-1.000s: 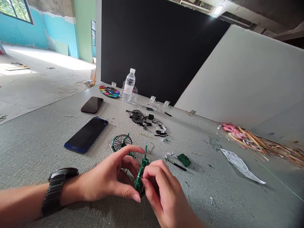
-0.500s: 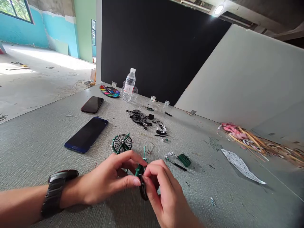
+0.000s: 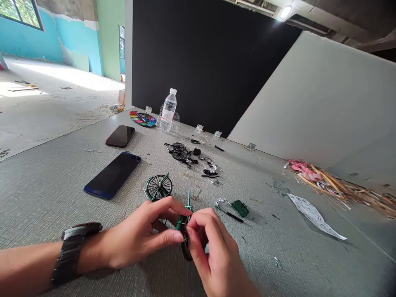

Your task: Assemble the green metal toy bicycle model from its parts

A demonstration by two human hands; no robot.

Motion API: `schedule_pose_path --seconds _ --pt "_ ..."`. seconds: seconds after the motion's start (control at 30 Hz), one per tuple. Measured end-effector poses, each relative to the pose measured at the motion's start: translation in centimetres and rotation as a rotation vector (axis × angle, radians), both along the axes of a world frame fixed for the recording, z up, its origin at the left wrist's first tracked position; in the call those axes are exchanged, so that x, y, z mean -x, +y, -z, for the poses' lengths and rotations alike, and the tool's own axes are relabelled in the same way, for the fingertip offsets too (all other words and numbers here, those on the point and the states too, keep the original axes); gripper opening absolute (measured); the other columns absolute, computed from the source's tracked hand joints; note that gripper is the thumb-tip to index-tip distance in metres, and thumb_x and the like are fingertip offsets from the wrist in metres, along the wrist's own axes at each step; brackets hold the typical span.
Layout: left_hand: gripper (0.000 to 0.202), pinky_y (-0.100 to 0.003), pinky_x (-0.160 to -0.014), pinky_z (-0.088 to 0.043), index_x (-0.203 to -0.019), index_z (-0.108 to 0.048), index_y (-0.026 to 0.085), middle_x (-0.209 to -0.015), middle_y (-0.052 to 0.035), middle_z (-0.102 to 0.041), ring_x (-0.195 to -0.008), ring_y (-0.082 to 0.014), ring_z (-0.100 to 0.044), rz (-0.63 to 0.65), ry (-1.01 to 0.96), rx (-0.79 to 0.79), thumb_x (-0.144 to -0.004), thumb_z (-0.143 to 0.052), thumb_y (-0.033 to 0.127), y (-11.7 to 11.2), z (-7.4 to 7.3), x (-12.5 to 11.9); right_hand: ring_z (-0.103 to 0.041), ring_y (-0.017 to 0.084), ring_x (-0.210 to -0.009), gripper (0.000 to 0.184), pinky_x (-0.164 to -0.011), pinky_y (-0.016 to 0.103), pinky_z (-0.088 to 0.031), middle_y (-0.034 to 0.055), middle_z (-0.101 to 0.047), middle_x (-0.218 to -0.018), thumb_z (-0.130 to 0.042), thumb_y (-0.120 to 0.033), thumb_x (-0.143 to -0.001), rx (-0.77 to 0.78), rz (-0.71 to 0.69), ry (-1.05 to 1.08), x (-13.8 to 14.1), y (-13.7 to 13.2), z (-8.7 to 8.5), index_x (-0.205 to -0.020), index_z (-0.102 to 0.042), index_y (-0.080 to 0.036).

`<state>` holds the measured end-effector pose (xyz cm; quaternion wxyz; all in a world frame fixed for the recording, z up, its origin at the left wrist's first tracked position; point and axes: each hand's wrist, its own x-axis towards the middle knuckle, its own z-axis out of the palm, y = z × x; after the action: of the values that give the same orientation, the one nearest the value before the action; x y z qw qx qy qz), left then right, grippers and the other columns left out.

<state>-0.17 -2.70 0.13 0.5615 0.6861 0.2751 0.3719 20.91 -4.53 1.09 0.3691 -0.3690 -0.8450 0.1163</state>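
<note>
My left hand (image 3: 151, 233), with a black watch (image 3: 72, 247) on its wrist, pinches the green frame part (image 3: 180, 223) of a miniature bicycle between thumb and fingers. Below this part a thin black spoked wheel (image 3: 186, 247) stands upright between my hands. A green stem (image 3: 189, 197) rises behind my fingertips. My right hand (image 3: 216, 243) is closed at the wheel's right side, and a thin pale pin-like piece shows at its fingertips. Just beyond my left hand lies another green section with a spoked wheel (image 3: 159, 187).
Right of my hands lie a green basket (image 3: 240, 208) and a black rod (image 3: 233, 216). Black miniature bicycle parts (image 3: 179, 152) lie farther back. Two phones (image 3: 113, 175) rest at left, a water bottle (image 3: 168, 111) and paint palette (image 3: 142, 119) behind. A printed sheet (image 3: 314, 216) lies right.
The thin pale piece at my right fingertips has shifted slightly upward and tilts differently. My left wrist has moved a little; both hands otherwise keep their places.
</note>
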Motion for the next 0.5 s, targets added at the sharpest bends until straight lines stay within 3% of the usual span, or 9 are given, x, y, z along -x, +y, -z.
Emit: schedule_pose_path --seconds 0.23,0.33,0.43,0.5 --pt "0.05 -0.036 -0.083 -0.052 -0.119 -0.066 0.019 -0.113 -0.0102 -0.074 -0.106 -0.0277 -0.067 -0.001 -0.006 0.027 -0.095 -0.066 0.063 0.2 -0.1 -0.1 -0.064 0.015 -0.069 0.013 -0.06 0.025 -0.055 0.0017 -0.061 -0.084 -0.049 -0.012 -0.1 0.002 -0.004 0.028 0.1 0.1 0.0 -0.097 -0.055 -0.023" --pt "0.05 -0.034 -0.08 -0.051 -0.116 -0.063 0.018 -0.107 -0.0095 -0.075 -0.1 -0.0261 -0.067 -0.018 -0.025 0.057 -0.093 -0.069 0.062 0.2 0.2 -0.1 -0.068 0.018 -0.075 0.009 -0.063 0.028 -0.058 0.0045 -0.065 -0.09 -0.051 -0.021 -0.101 -0.017 -0.034 -0.009 -0.2 -0.1 -0.3 -0.107 -0.058 -0.022" --pt "0.05 -0.029 -0.07 -0.048 -0.108 -0.062 0.017 -0.095 -0.0071 -0.075 -0.086 -0.0212 -0.066 -0.029 -0.079 0.088 -0.092 -0.07 0.063 0.2 0.6 -0.2 -0.073 0.024 -0.085 0.029 -0.065 0.034 -0.062 0.0097 -0.069 -0.101 -0.059 -0.037 -0.1 -0.078 -0.061 -0.119 -0.7 -0.2 -0.6 -0.123 -0.058 -0.02" --pt "0.051 -0.027 -0.066 -0.048 -0.104 -0.061 0.016 -0.09 -0.0063 -0.074 -0.079 -0.0191 -0.065 -0.04 -0.117 0.114 -0.09 -0.07 0.065 0.2 0.9 -0.3 -0.074 0.025 -0.09 0.033 -0.068 0.035 -0.063 0.0112 -0.07 -0.106 -0.06 -0.032 -0.099 -0.138 -0.046 -0.172 -1.0 -0.1 -0.7 -0.13 -0.057 -0.02"
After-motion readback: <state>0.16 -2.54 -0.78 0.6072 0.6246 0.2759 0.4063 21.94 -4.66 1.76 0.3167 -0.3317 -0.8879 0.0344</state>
